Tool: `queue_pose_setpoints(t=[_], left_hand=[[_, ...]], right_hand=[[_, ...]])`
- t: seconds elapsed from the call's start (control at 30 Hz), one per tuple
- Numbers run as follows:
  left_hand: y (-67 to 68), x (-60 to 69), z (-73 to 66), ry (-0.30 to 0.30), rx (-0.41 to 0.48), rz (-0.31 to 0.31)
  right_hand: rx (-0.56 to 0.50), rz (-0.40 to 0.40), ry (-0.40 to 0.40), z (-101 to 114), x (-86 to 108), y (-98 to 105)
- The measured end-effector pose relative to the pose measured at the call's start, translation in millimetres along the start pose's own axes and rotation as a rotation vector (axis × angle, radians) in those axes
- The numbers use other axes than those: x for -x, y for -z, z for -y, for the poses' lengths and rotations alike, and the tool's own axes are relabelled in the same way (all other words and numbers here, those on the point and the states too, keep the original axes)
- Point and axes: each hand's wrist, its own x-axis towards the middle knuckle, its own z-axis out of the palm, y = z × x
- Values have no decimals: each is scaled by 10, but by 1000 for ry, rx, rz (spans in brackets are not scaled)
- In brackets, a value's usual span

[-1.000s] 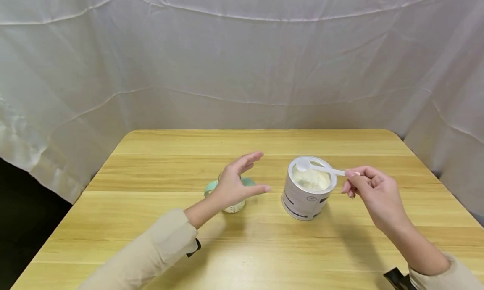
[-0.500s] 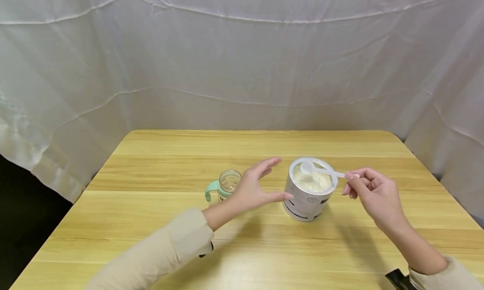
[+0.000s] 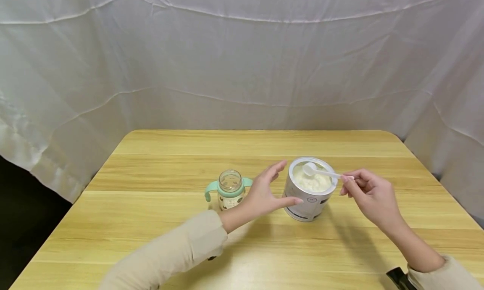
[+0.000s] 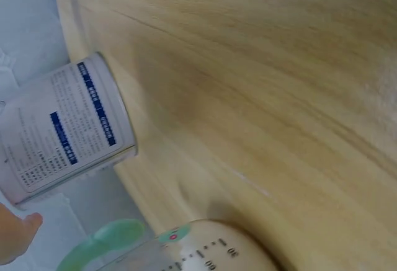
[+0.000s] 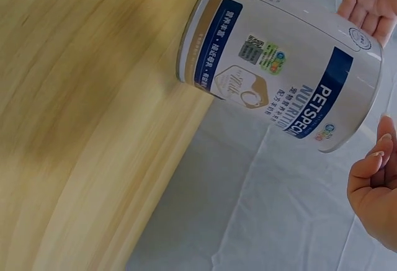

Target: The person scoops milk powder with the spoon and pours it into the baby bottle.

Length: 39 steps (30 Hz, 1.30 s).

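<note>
An open tin of pale powder (image 3: 302,204) stands upright on the table, its printed label (image 5: 279,66) facing the right wrist camera. My right hand (image 3: 372,193) pinches the handle end of a white scoop (image 3: 311,169), whose bowl lies over the powder inside the tin's mouth. My left hand (image 3: 261,194) is at the tin's left side, thumb and fingers spread apart; whether it touches the tin I cannot tell. Behind the left wrist stands a baby bottle (image 3: 230,181) without a cap, with mint green handles and pale contents. Its lower right part is hidden by the hand.
The wooden table (image 3: 151,222) has rounded far corners. A pale cloth curtain (image 3: 242,71) hangs behind it and along both sides. Dark straps show at the sleeve cuffs.
My left hand has moved right, from in front of the bottle to the tin, uncovering most of the bottle. The scoop has shifted slightly right and lower over the powder.
</note>
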Motion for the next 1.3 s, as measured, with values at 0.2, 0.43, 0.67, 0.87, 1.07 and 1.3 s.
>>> queue_pose_setpoints(t=[0.2, 0.43, 0.67, 0.87, 1.07, 1.3], left_hand=[[-61, -39, 86, -5, -38, 11], [-122, -96, 168, 10, -17, 38], [-174, -130, 215, 26, 3, 59], [-211, -158, 245, 27, 25, 68], [-235, -184, 265, 49, 48, 74], [-232, -204, 261, 38, 63, 81]], right_hand=[[25, -12, 117, -11, -12, -17], [126, -13, 254, -72, -38, -21], [176, -14, 397, -116, -59, -32], [191, -4, 450, -117, -86, -25], [203, 36, 461, -95, -108, -25], [213, 79, 471, -59, -137, -35]])
